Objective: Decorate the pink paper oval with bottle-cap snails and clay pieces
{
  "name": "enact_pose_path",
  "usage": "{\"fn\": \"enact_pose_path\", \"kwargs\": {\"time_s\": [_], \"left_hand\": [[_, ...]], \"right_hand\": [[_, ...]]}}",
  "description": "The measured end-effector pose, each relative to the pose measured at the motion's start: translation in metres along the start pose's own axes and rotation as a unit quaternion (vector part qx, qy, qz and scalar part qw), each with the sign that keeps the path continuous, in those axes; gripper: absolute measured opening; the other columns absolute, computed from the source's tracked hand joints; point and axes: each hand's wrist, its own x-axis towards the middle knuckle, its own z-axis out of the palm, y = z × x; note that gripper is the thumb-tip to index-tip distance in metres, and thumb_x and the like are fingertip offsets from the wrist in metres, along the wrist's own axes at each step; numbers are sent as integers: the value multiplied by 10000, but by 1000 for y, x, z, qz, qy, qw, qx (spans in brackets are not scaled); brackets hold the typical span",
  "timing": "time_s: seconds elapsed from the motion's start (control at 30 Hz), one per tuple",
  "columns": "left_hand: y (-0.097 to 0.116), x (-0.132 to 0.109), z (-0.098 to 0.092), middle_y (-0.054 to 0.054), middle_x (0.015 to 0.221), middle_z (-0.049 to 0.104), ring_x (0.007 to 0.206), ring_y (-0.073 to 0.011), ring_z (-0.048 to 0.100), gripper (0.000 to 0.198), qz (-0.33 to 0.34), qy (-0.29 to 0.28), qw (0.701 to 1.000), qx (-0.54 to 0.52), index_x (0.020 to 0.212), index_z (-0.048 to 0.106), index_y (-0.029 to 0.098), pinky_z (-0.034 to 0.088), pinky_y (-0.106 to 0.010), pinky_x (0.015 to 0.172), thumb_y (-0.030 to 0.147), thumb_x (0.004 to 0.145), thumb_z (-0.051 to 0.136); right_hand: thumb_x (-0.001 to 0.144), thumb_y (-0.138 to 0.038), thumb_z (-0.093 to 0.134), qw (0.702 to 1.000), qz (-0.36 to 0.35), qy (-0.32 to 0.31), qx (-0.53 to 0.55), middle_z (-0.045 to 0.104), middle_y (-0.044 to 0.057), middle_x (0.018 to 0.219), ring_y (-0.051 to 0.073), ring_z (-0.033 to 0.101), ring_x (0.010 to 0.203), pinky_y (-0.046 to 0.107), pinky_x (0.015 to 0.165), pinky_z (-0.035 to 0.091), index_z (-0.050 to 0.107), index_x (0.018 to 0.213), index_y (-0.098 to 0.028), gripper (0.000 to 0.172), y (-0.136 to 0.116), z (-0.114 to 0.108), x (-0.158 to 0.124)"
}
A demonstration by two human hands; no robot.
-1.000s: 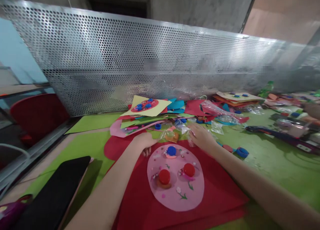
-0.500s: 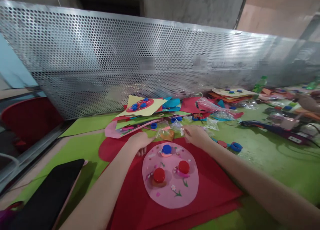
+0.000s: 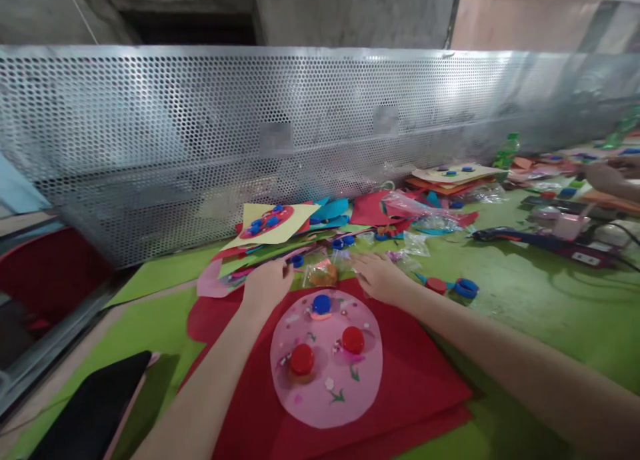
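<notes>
A pink paper circle (image 3: 327, 397) lies on red sheets (image 3: 420, 393). It carries one blue bottle cap (image 3: 321, 305), two red bottle caps, among them a red bottle cap (image 3: 353, 340), and small flower and leaf pieces. Left of the circle's top edge is my left hand (image 3: 267, 285), fingers curled in; whatever they hold, if anything, is hidden. A loose blue cap (image 3: 297, 261) sits close to its fingertips. Beyond the circle, my right hand (image 3: 377, 277) stretches its fingers low beside small clear plastic bags. One bag (image 3: 320, 273) with orange-brown pieces lies between both hands.
Behind stand a perforated metal panel (image 3: 200, 133) and a paper pile topped by a yellow sheet (image 3: 295, 220). At right are a dark corded tool (image 3: 540, 243), a blue ring-shaped cap (image 3: 466, 287) and a co-worker's hand (image 3: 607, 179). A black phone (image 3: 95, 407) lies front left.
My left hand has moved forward and left, away from the circle's edge, and its fingers are curled in. The right hand's fingers have straightened slightly. The whole view has shifted.
</notes>
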Motion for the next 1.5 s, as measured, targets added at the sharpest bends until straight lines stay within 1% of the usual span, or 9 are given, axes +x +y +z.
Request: {"fn": "enact_pose_path", "kwargs": {"time_s": [0.1, 0.2, 0.3, 0.5, 0.67, 0.9, 1.03, 1.2, 1.5], "left_hand": [[3, 0, 7, -97, 1242, 484, 1108, -251, 488, 324, 100, 61, 993, 16, 1183, 485, 164, 403, -483, 917, 270, 879, 513], [1, -1, 17, -86, 1301, 447, 1199, -271, 409, 332, 200, 54, 978, 30, 1193, 493, 186, 315, -528, 986, 233, 867, 531], [-3, -2, 24, -77, 1260, 490, 1206, -269, 403, 271, 240, 48, 969, 42, 1131, 542, 175, 309, -532, 987, 221, 863, 537], [-7, 5, 33, -105, 1356, 379, 1227, -295, 373, 401, 222, 76, 971, 48, 1258, 427, 181, 317, -545, 982, 252, 875, 519], [-8, 7, 34, -103, 1303, 437, 1183, -284, 426, 397, 237, 51, 968, 68, 1254, 432, 179, 353, -532, 955, 275, 878, 515], [-1, 2, 31, -92, 1234, 486, 1122, -265, 472, 352, 230, 77, 964, 109, 1215, 468, 185, 375, -514, 932, 265, 876, 517], [-3, 2, 32, -104, 1322, 409, 1195, -293, 402, 405, 215, 88, 967, 104, 1259, 424, 190, 329, -545, 964, 272, 874, 517], [0, 2, 29, -97, 1293, 452, 1224, -297, 378, 412, 235, 71, 966, 76, 1275, 414, 193, 259, -582, 997, 262, 880, 509], [5, -4, 25, -81, 1162, 546, 1109, -248, 490, 264, 239, 66, 966, -70, 1120, 540, 163, 352, -512, 954, 266, 877, 517]], "right_hand": [[842, -130, 365, 1000, -10, 1, 5, 521, 107, 1285, 237, 454, 1174, 420, 979, 296, 485, 1249, -131, 425, 0, -2, 0], [840, -123, 355, 1000, -14, 2, 11, 526, 109, 1279, 243, 453, 1177, 442, 983, 282, 478, 1255, -137, 433, -2, -4, -1], [833, -116, 357, 1000, -15, 6, 17, 538, 124, 1261, 252, 459, 1169, 477, 976, 273, 477, 1251, -138, 436, -2, -7, -2], [817, -105, 350, 998, -51, -7, 22, 506, 117, 1297, 236, 429, 1198, 484, 972, 264, 444, 1278, -143, 472, -6, -14, -4], [777, -81, 404, 991, -125, -47, 18, 496, 74, 1317, 203, 385, 1237, 453, 1002, 214, 419, 1301, -219, 542, -12, -14, -4], [818, -132, 411, 997, -64, -45, -5, 642, 123, 1056, 244, 545, 1031, 461, 937, 256, 549, 1138, -158, 349, -7, -16, -1], [861, -223, 415, 999, -21, -44, -23, 657, 135, 971, 276, 553, 988, 492, 898, 278, 588, 1040, -127, 267, -8, -20, -3], [878, -310, 472, 998, 26, -46, -44, 624, 79, 1000, 242, 533, 1022, 488, 905, 335, 570, 1052, -136, 264, -8, -18, -4], [863, -296, 495, 1000, 18, -22, -9, 608, 92, 1059, 246, 529, 1026, 486, 901, 331, 555, 1083, -136, 279, -6, -16, -5]]}}
